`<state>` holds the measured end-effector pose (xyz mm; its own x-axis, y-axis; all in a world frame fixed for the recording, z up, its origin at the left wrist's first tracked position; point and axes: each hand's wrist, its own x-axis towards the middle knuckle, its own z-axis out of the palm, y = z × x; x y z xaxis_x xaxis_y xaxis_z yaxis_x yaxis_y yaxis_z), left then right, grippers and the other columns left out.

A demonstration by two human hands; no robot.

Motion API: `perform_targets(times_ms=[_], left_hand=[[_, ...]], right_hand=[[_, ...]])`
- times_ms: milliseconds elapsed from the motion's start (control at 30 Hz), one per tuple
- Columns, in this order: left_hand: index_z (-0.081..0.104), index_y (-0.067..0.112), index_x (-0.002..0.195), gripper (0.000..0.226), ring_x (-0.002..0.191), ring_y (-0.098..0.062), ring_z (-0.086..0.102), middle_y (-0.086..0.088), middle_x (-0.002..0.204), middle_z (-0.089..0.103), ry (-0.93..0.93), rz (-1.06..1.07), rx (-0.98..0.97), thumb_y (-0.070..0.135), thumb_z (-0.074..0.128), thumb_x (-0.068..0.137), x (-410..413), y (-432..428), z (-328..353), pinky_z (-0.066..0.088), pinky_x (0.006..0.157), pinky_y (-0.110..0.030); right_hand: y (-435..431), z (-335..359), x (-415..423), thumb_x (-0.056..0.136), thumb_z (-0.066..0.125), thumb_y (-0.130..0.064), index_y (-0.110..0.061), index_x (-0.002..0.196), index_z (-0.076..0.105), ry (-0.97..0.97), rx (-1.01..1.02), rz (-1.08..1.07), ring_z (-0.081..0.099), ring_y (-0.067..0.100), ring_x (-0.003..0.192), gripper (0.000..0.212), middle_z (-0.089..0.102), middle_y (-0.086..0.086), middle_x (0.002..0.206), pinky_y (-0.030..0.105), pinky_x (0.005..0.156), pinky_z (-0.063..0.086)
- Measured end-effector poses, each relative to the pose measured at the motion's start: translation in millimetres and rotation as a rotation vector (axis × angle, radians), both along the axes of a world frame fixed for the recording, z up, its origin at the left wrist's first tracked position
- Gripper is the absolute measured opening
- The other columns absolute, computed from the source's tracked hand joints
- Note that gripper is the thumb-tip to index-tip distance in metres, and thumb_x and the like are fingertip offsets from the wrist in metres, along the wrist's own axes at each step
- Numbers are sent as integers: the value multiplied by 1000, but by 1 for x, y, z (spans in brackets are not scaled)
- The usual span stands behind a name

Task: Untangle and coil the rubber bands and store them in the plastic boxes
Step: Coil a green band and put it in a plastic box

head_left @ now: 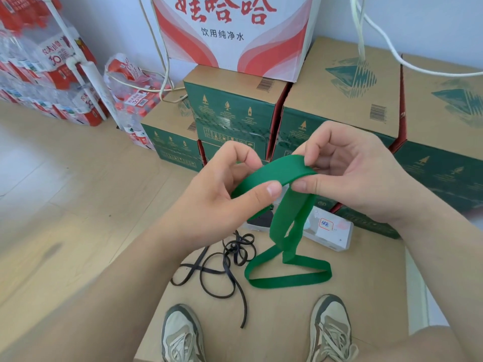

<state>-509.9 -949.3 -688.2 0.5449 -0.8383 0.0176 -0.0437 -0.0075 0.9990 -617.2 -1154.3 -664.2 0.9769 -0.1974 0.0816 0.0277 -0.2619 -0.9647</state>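
Observation:
A wide green rubber band (286, 257) hangs between my hands, its lower loop lying twisted on a cardboard sheet (352, 283). My left hand (222, 189) pinches the band's upper strip between thumb and fingers. My right hand (347, 168) pinches the same strip just to the right. A thin black rubber band (222, 270) lies tangled on the cardboard below my left hand. A clear plastic box (332, 231) with a white handwritten label sits behind the green band, partly hidden by it. A second box with dark contents (261, 219) shows below my left hand.
Green and brown cartons (339, 100) are stacked right behind the boxes, with a red and white carton (235, 35) on top. Packs of bottled water (52, 74) stand at the left. My two shoes (183, 335) rest on the cardboard's near edge. Wooden floor (65, 205) lies to the left.

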Motion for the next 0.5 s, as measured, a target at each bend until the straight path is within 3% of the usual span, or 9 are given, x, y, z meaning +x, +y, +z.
perform_targets(times_ms=[200,367,433,500], left_hand=[[64,13,105,25,78,-15,72,-1,92,76,-211,90,54,21,79,87,2,3,2,54,68,-24],[76,20,105,26,84,-16,75,4,93,78,-336,131,113,26,86,81,-1,3,2,62,77,-36],[77,20,108,29,86,-13,74,7,95,78,-382,132,132,28,85,82,0,3,3,61,77,-33],[75,23,112,36,88,-7,73,10,99,77,-380,132,142,29,87,79,2,5,4,57,76,-22]], right_hand=[[-1,-3,-1,68,88,-10,-17,89,60,110,-103,106,69,41,92,36,72,19,105,64,85,54],[16,-9,2,74,90,-8,-16,90,64,89,-165,103,66,35,84,32,70,12,91,53,83,57],[18,-8,1,80,85,-11,-16,96,66,59,-178,87,70,29,83,26,71,4,88,46,84,60],[18,-5,0,83,83,-9,-17,100,68,54,-173,71,73,28,84,23,74,5,90,49,83,60]])
